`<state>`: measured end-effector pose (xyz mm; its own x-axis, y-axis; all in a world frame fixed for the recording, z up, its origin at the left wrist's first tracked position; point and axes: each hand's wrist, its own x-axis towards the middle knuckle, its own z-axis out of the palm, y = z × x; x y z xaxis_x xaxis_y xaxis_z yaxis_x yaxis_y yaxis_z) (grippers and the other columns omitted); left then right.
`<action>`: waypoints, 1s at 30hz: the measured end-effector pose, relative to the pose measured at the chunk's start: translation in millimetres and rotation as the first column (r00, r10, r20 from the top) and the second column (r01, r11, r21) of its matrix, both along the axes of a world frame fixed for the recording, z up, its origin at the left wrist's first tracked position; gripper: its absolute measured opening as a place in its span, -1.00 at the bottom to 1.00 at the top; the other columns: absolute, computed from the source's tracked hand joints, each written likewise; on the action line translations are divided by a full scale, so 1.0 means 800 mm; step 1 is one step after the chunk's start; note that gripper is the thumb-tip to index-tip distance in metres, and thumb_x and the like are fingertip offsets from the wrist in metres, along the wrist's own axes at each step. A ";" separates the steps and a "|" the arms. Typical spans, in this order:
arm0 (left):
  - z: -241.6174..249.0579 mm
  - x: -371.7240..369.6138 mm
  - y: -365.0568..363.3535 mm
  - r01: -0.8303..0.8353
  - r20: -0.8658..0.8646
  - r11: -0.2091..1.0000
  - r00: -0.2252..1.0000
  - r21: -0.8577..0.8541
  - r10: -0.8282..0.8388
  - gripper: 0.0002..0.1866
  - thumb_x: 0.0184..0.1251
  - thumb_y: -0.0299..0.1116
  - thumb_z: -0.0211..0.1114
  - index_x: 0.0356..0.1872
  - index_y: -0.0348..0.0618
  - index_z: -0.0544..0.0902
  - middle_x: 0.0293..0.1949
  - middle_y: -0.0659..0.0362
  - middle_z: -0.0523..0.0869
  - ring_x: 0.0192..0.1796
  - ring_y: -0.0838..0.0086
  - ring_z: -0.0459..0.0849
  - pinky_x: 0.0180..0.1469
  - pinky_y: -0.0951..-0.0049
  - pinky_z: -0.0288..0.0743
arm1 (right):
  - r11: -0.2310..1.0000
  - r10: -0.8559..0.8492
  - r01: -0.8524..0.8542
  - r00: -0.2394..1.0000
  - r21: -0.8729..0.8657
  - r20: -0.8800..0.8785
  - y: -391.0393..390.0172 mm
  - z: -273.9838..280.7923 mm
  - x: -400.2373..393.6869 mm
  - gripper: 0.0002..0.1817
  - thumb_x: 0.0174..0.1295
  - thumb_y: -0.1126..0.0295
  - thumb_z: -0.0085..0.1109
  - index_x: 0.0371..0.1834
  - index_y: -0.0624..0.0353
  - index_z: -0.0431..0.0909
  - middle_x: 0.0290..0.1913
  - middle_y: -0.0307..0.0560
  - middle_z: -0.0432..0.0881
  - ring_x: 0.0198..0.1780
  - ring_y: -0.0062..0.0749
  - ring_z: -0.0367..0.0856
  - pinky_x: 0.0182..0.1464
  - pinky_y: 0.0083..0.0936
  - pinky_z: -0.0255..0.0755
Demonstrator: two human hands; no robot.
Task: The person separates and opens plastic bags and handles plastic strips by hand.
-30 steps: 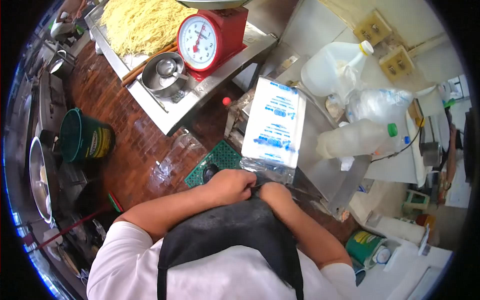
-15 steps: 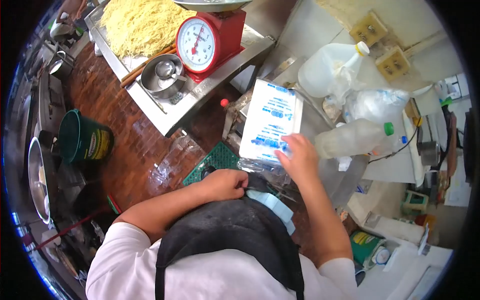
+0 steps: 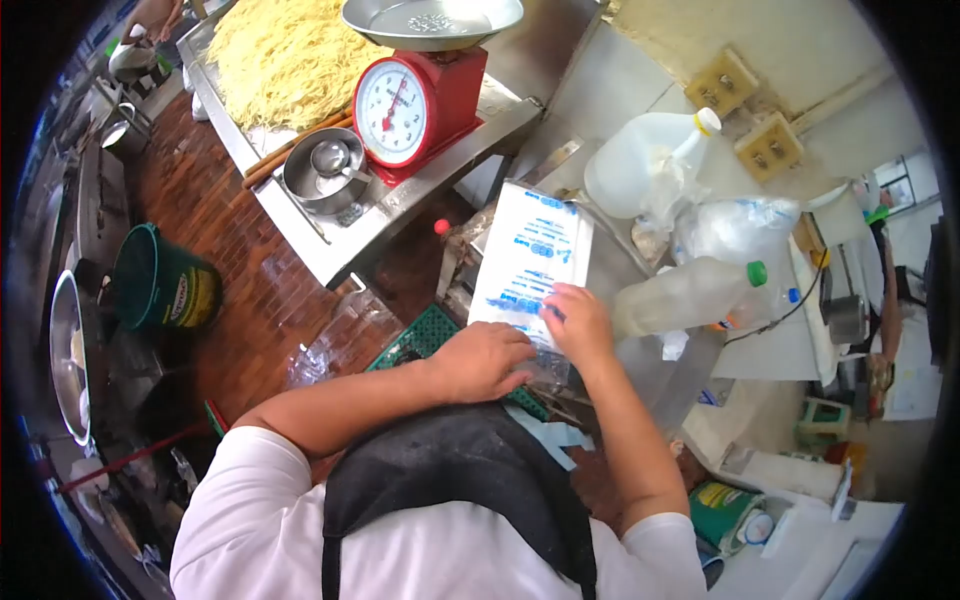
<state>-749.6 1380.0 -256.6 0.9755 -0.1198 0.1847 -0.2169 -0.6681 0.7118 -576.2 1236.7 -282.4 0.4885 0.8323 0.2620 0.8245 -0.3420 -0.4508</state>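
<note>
A white pack of plastic bags (image 3: 535, 245) with blue "eco bag" print lies at a slant on the metal counter in front of me. My right hand (image 3: 580, 325) is at its lower right part, fingers curled and pinching at the printed plastic. My left hand (image 3: 482, 362) is by the pack's lower left corner, palm down, thumb apart from the fingers; nothing shows in it. Clear plastic hangs below the pack, between the hands. A strip of light blue material (image 3: 550, 432) shows at the edge of my black apron (image 3: 450, 470).
A red scale (image 3: 450, 110) stands on a metal table beside a steel pot (image 3: 320, 190) and a heap of yellow noodles (image 3: 290, 60). Plastic bottles (image 3: 680, 295) and a jug (image 3: 640, 165) sit at the right. A green bucket (image 3: 165, 280) is on the left; another person is far off.
My left hand has moved from my apron up to the pack's lower corner and its fingers have opened out. My right hand's fingers have drawn in on the pack. The view has shifted slightly.
</note>
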 end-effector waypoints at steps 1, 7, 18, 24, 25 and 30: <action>0.002 -0.002 -0.001 -0.031 0.053 0.997 0.998 0.068 0.027 -0.62 0.14 -0.21 0.36 -0.05 -0.17 0.64 0.06 -0.02 0.60 0.18 0.12 0.52 0.20 0.14 0.40 | 1.000 -0.009 0.008 0.999 0.021 0.031 -0.001 0.007 -0.005 -0.83 0.08 0.30 0.36 -0.31 0.11 0.69 -0.10 -0.07 0.71 0.03 -0.14 0.61 0.06 -0.22 0.44; -0.039 0.003 0.015 -0.133 0.130 0.911 0.988 0.391 0.088 -0.76 0.09 -0.31 0.38 -0.19 -0.06 0.69 0.26 0.05 0.49 0.36 0.11 0.38 0.32 0.07 0.29 | 0.995 -0.087 0.096 0.965 0.025 -0.249 -0.033 0.066 -0.068 -0.83 0.11 0.29 0.35 -0.32 0.13 0.68 -0.18 -0.01 0.71 -0.17 -0.08 0.67 -0.08 -0.28 0.51; 0.001 0.055 -0.004 -0.228 0.317 0.968 0.915 -0.103 0.249 -0.87 0.10 -0.41 0.38 -0.32 -0.12 0.63 -0.13 0.13 0.69 0.02 0.21 0.64 0.06 0.25 0.44 | 0.842 -0.399 0.351 0.916 -0.410 -0.035 0.008 -0.020 -0.066 -0.70 0.32 0.27 -0.07 -0.03 0.14 0.59 -0.20 0.15 0.69 -0.28 0.09 0.68 -0.23 -0.04 0.54; -0.021 0.060 -0.006 -0.326 0.140 0.930 0.942 0.171 0.304 -0.37 0.07 -0.38 0.35 0.24 -0.14 0.42 0.26 0.00 0.47 0.36 0.08 0.37 0.36 0.01 0.23 | 0.930 -0.345 0.327 0.934 -0.165 -0.090 -0.006 -0.019 -0.034 -0.72 0.30 0.24 -0.01 -0.15 0.13 0.64 -0.28 0.11 0.71 -0.26 0.08 0.68 -0.23 -0.04 0.52; -0.027 0.064 -0.007 -0.334 0.130 0.924 0.941 0.186 0.314 -0.31 0.07 -0.37 0.35 0.30 -0.15 0.34 0.30 -0.02 0.43 0.39 0.06 0.33 0.38 -0.03 0.18 | 0.921 -0.357 0.341 0.932 -0.189 -0.057 -0.005 -0.013 -0.036 -0.73 0.30 0.25 0.00 -0.15 0.14 0.63 -0.29 0.12 0.70 -0.26 0.08 0.67 -0.23 -0.04 0.51; -0.064 0.117 -0.017 -0.479 0.116 0.850 0.878 0.219 0.464 -0.18 0.10 -0.33 0.29 0.44 -0.15 0.17 0.35 -0.04 0.36 0.45 0.01 0.23 0.43 -0.15 0.04 | 0.967 -0.237 0.253 0.867 -0.022 -0.438 -0.018 0.064 -0.048 -0.80 0.41 0.30 0.01 -0.15 0.20 0.53 -0.39 -0.06 0.63 -0.35 -0.26 0.65 -0.28 -0.28 0.53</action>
